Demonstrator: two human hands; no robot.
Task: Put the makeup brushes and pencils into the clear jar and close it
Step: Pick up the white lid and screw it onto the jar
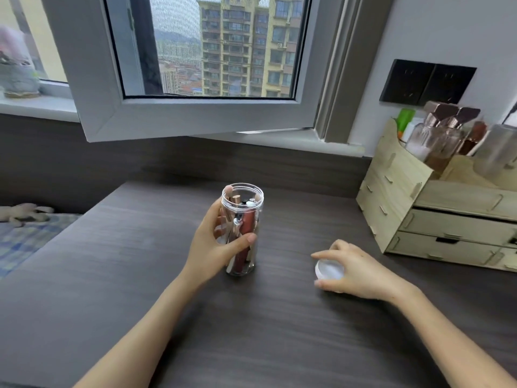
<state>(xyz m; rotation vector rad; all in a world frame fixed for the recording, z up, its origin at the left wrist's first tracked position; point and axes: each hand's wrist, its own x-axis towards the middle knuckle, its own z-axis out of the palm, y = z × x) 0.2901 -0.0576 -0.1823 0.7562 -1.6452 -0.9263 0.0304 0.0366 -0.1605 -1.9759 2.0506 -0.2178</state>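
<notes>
The left hand (pixel 215 242) is wrapped around the one clear jar (pixel 242 229), thumb across its front and fingers behind, holding it upright near the middle of the dark wood-grain table (pixel 140 275). The jar's mouth is uncovered, and brushes and pencils (pixel 244 219) stand inside (too crowded to count). To the right, the right hand (pixel 355 271) curls down over the one white lid (pixel 329 269), fingertips gripping its rim. A wooden drawer organizer (pixel 436 214) sits at the table's far right corner, below a window (pixel 212 51).
</notes>
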